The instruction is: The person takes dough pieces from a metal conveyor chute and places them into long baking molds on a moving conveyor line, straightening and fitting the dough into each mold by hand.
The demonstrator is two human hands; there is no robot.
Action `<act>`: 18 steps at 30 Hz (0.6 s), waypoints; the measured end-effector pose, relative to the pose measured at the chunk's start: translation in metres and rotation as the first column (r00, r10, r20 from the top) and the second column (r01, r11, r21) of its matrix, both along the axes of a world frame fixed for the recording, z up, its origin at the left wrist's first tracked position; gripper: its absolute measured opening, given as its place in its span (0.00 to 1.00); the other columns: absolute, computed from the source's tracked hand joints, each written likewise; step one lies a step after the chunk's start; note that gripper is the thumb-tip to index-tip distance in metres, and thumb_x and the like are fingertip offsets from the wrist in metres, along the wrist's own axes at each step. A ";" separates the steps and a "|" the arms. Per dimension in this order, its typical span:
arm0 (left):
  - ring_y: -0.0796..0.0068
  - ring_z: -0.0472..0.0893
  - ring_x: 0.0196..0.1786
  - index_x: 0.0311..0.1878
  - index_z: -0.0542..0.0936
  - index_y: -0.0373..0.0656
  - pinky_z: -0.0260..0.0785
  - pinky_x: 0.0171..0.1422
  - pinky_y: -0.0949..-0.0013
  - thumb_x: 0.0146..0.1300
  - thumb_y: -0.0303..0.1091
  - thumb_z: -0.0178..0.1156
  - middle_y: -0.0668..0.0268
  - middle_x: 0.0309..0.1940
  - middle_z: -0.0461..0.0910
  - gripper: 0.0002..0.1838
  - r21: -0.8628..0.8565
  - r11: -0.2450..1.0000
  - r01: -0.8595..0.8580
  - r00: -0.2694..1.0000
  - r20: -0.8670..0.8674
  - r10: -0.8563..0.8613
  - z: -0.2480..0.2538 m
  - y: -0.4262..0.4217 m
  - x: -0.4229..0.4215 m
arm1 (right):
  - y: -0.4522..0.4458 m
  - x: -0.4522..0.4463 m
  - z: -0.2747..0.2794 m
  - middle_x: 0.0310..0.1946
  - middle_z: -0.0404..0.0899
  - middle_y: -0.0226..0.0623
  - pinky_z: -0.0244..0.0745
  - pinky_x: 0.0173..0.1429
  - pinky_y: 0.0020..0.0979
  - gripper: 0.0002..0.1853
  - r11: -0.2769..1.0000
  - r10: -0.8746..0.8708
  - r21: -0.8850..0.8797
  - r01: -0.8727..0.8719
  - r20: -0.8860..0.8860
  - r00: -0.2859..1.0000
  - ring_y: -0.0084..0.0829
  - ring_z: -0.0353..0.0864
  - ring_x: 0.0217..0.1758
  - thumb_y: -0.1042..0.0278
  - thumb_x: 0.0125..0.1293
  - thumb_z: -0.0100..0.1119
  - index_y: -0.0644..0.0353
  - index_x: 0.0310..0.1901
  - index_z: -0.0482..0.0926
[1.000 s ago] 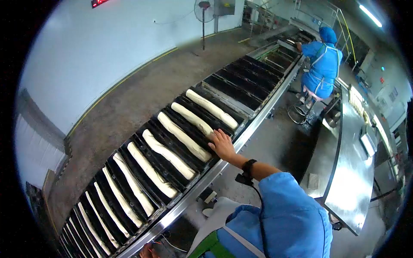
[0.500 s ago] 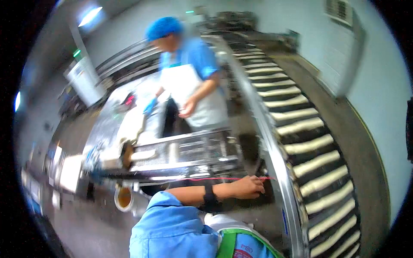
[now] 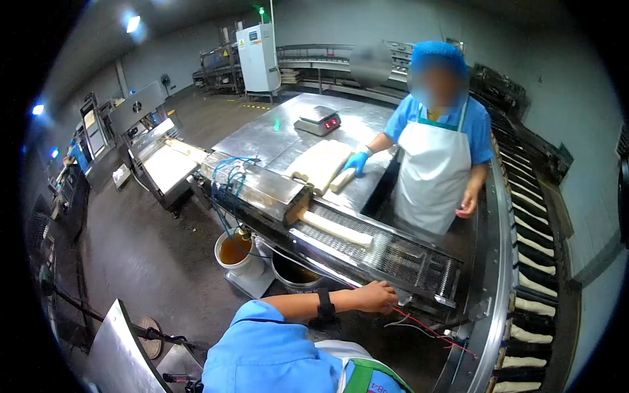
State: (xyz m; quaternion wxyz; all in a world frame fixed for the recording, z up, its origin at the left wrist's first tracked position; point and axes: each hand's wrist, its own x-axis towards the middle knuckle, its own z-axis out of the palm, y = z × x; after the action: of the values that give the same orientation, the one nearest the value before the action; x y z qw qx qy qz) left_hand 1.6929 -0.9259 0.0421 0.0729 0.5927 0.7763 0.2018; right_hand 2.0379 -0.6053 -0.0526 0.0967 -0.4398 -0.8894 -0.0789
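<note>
My left hand, a dark band on its wrist, is at the near edge of a mesh conveyor. Its fingers are curled; whatever is in them is hidden. A thin red cord runs out past the fingertips to the lower right, and I cannot tell whether they grip it. On the mesh, a pale dough strip lies by the outlet of a metal housing. No part of my right hand shows.
Across the conveyor stands a co-worker, one blue-gloved hand on dough pieces on a steel table. A scale sits there. Buckets stand below. A belt carrying dough strips curves along the right.
My view has swung right and sharpened, bringing more of the room's left side in. The co-worker's head has turned toward me. My left hand remains near the conveyor's front edge, fingers curled.
</note>
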 end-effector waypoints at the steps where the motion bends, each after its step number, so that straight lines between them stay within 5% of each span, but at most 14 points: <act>1: 0.61 0.66 0.48 0.42 0.73 0.50 0.60 0.48 0.59 0.48 0.38 0.56 0.65 0.40 0.70 0.16 -0.002 1.000 -0.010 1.000 -0.002 0.010 -0.002 -0.013 -0.009 | -0.002 -0.002 -0.001 0.55 0.60 0.42 0.56 0.58 0.38 0.23 1.000 -0.016 0.023 0.016 0.020 1.000 0.41 0.59 0.57 0.59 0.58 0.43 0.58 0.54 0.61; 18: 0.59 0.71 0.44 0.41 0.74 0.52 0.64 0.45 0.58 0.43 0.39 0.59 0.64 0.38 0.73 0.18 -0.012 0.963 -0.269 0.963 0.017 0.269 -0.056 -0.088 -0.077 | 0.003 0.093 -0.040 0.55 0.60 0.39 0.58 0.58 0.36 0.23 0.904 -0.339 0.341 0.256 0.208 0.918 0.38 0.59 0.57 0.54 0.62 0.35 0.58 0.55 0.61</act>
State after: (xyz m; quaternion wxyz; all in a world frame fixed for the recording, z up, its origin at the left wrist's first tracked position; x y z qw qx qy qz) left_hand 1.6161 -1.0137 -0.0144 0.0551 0.4794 0.8500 0.2116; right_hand 2.1310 -0.6021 -0.0928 0.0320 -0.5366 -0.7926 -0.2877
